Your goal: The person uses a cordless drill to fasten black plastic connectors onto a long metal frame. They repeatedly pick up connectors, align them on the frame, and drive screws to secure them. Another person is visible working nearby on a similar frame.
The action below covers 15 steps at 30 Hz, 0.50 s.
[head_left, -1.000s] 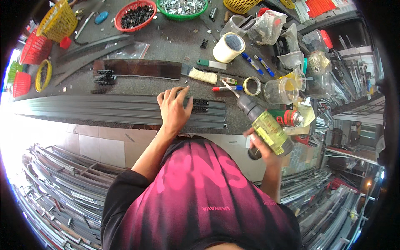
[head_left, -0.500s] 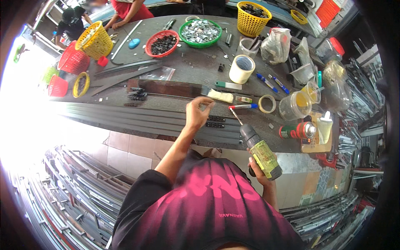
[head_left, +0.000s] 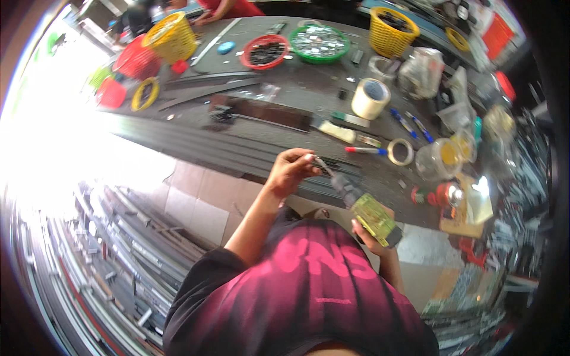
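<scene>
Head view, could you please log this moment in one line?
Left hand: at drill bit | right hand: holding drill | gray strips: on table

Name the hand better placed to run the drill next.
Right, most likely: the right hand holds the drill, while the left hand is up close to the tip of the bit; blur hides whether it touches.

Tabletop [head_left: 323,81], by clock position in view: red basket [head_left: 263,67] and green basket [head_left: 320,60], 12 o'clock; yellow basket [head_left: 391,45], 1; blue markers [head_left: 403,123], 2; spray can [head_left: 442,194], 3. Off the tabletop: long metal bars [head_left: 104,261], 8 o'clock.
</scene>
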Motion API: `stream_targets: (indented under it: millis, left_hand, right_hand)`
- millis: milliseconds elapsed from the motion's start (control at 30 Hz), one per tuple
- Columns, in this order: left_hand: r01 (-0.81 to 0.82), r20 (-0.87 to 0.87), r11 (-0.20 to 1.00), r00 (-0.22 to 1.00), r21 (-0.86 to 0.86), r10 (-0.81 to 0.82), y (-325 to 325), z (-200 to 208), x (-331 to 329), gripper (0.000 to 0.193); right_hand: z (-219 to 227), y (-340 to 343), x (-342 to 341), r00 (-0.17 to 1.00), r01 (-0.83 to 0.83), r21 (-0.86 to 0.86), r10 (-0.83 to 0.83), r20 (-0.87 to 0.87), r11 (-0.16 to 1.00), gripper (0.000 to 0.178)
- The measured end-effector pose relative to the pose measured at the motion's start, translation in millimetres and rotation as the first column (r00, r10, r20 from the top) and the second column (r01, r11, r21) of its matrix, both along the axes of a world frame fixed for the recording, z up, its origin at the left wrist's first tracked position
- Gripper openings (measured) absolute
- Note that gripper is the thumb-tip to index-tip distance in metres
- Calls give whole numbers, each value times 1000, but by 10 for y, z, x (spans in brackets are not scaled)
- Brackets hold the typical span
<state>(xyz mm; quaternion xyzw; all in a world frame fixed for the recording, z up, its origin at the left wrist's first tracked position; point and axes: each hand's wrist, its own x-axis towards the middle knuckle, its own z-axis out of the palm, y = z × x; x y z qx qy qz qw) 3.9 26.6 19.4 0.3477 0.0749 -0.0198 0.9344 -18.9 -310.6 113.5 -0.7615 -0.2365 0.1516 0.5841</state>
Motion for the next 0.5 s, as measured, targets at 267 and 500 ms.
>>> stream_targets:
  millis: [267,500]
  left_hand:
    - [102,-81,963,993,250,-84,130,5,-213,21]
    - [198,-79,939,980,281,-183,213,52,-353,23]
  right_hand:
    - [-77,-118,4,984,-105,84,116,-138,991,14]
    - [-76,-221,60,966,-168,55,176,-189,984,17]
